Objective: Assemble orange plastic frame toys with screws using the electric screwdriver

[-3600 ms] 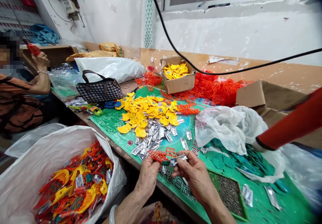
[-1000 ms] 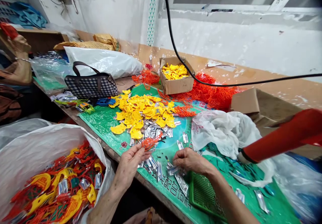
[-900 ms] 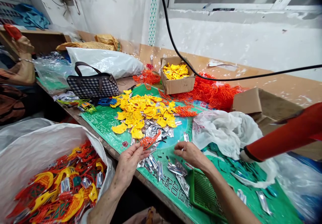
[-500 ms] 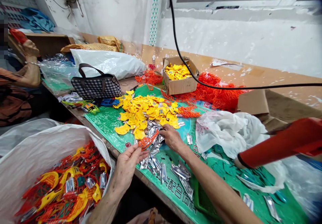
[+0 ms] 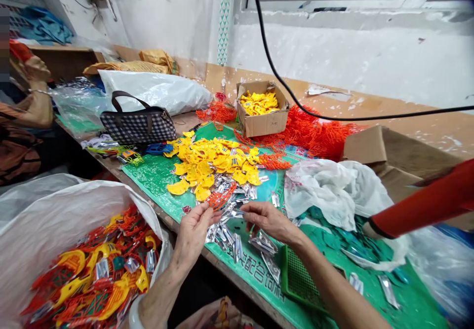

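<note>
My left hand (image 5: 195,230) pinches an orange lattice piece (image 5: 219,198) just above the table's near edge. My right hand (image 5: 267,219) is beside it, fingers closed on a small silver piece (image 5: 237,214) taken from the heap of silver pieces (image 5: 232,197). A pile of yellow plastic pieces (image 5: 213,164) lies beyond them on the green mat (image 5: 155,173). More loose silver pieces (image 5: 263,244) lie under my right wrist.
A white sack (image 5: 55,220) of assembled coloured parts stands at my lower left. A green mesh tray (image 5: 298,279), a white plastic bag (image 5: 333,188), a cardboard box (image 5: 262,109), orange lattice heaps (image 5: 314,131) and a checked handbag (image 5: 138,124) surround the mat. A red-sleeved arm (image 5: 425,205) reaches in from the right; another person sits far left.
My right hand reached out to the silver heap and has come back toward my left hand holding a silver piece. My left hand stayed in place with the orange lattice piece.
</note>
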Action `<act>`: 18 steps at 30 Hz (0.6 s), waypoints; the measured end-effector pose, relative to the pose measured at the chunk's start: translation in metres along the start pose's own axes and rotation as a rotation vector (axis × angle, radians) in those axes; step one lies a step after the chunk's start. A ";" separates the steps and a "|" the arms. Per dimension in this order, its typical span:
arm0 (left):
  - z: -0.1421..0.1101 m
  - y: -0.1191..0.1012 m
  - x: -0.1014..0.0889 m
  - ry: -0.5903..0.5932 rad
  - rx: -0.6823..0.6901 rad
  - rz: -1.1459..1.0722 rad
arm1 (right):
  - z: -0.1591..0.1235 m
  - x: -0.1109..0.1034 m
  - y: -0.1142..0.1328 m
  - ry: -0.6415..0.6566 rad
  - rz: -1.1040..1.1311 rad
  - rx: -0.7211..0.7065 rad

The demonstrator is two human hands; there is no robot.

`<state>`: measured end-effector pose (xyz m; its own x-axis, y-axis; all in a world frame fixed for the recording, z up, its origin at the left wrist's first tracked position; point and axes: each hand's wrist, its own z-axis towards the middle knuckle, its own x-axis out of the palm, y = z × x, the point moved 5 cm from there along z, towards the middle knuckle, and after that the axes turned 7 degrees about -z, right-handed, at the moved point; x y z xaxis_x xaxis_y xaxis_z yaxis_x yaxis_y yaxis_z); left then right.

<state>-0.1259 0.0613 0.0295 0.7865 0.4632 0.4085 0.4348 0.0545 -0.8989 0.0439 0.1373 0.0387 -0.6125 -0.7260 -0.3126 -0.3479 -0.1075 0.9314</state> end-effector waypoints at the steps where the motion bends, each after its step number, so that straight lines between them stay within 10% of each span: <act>1: -0.002 0.001 0.005 0.023 -0.005 0.014 | -0.006 0.003 0.001 0.015 0.059 0.013; 8: -0.024 0.020 0.036 0.321 -0.093 0.182 | -0.032 0.011 0.004 -0.052 0.361 0.004; 18: -0.041 0.033 0.049 0.412 -0.150 0.069 | -0.054 0.017 -0.017 -0.375 0.546 -0.027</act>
<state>-0.0554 0.0493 0.0265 0.9117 0.0686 0.4051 0.4105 -0.1073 -0.9055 0.0778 0.0896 0.0278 -0.9032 -0.3956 0.1666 0.0975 0.1889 0.9772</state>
